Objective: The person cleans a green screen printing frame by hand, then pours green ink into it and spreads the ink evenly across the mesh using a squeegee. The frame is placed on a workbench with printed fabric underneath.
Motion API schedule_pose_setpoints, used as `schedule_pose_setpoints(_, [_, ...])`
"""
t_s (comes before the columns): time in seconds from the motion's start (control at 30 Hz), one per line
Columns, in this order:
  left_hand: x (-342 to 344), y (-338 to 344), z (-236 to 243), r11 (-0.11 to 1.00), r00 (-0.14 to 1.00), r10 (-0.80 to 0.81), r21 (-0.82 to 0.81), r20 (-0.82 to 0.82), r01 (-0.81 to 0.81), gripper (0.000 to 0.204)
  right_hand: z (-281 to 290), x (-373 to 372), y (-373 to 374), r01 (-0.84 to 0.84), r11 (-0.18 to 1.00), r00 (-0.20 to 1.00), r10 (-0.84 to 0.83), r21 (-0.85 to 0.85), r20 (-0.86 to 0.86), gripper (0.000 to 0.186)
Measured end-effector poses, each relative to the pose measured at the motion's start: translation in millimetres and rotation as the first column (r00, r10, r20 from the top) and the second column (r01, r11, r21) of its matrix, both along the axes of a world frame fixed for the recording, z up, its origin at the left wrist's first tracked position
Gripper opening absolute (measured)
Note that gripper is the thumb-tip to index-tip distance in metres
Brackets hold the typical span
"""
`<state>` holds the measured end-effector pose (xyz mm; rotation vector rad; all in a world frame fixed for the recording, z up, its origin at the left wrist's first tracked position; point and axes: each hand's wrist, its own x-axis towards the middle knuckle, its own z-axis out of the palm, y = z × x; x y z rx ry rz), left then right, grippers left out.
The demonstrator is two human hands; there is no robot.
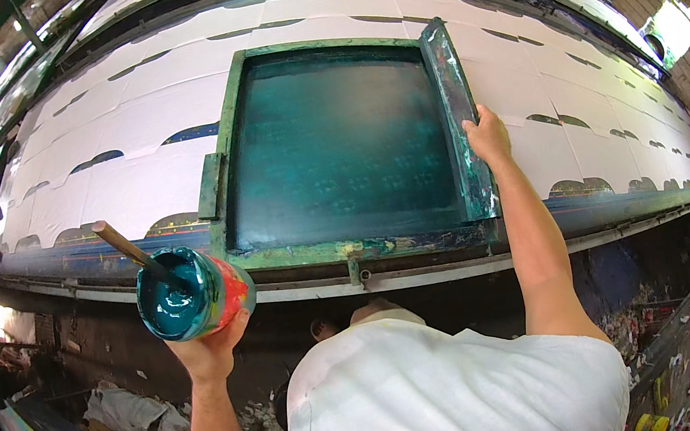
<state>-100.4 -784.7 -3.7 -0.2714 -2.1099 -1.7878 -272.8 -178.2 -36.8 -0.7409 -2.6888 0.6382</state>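
Observation:
My left hand (206,353) grips from below a tub (233,293) with a red and yellow outside, tilted so that its mouth shows. Dark teal ink (170,307) is inside, and a wooden stick (128,248) leans out of it. Beyond the tub, a green screen printing frame (232,138) lies on a long table; teal ink covers its mesh (333,144). My right hand (489,136) is closed on the outer edge of a long, ink-stained squeegee (457,110), which stands along the frame's right side. The fingertips curl over its top; the rest of the grip is partly hidden.
White fabric pieces (138,99) with scalloped dark gaps cover the table on both sides of the frame. A metal rail (428,275) runs along the near edge. Crumpled cloth (127,412) lies low on the left. A cluttered ledge (680,333) stands at the lower right.

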Motion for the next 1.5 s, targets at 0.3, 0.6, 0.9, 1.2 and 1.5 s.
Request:
schedule_pose_setpoints(0.3, [-32.3, 0.2, 11.0, 0.99, 0.992, -0.107, -0.09, 0.059, 0.112, 0.082, -36.8, -15.4, 10.4, 0.025, 0.998, 0.998, -0.029, 0.055, 0.063, 0.051])
schedule_pose_setpoints(0.6, [-51.9, 54.1, 2.7, 0.981, 0.966, -0.187, -0.008, 0.179, 0.192, 0.075, -22.4, -4.2, 15.4, -0.113, 0.991, 0.983, 0.101, 0.076, 0.151, 0.06])
schedule_pose_setpoints(0.9, [-74.0, 118.9, -21.0, 0.95, 0.941, -0.291, -0.064, 0.174, 0.306, 0.094, 35.4, 31.0, -23.5, -0.401, 0.913, 0.853, 0.343, -0.075, -0.393, 0.042])
schedule_pose_setpoints(1.2, [-69.6, 153.0, -57.5, 0.913, 0.888, -0.38, -0.049, 0.26, 0.405, 0.093, 130.2, 86.6, -130.8, -0.821, 0.571, 0.46, 0.655, -0.005, -0.6, 0.024])
schedule_pose_setpoints(1.5, [-56.1, 137.8, -66.5, 0.952, 0.928, -0.284, -0.043, 0.24, 0.303, 0.098, 141.4, 90.8, -153.9, -0.877, 0.398, 0.46, 0.529, -0.27, -0.713, 0.024])
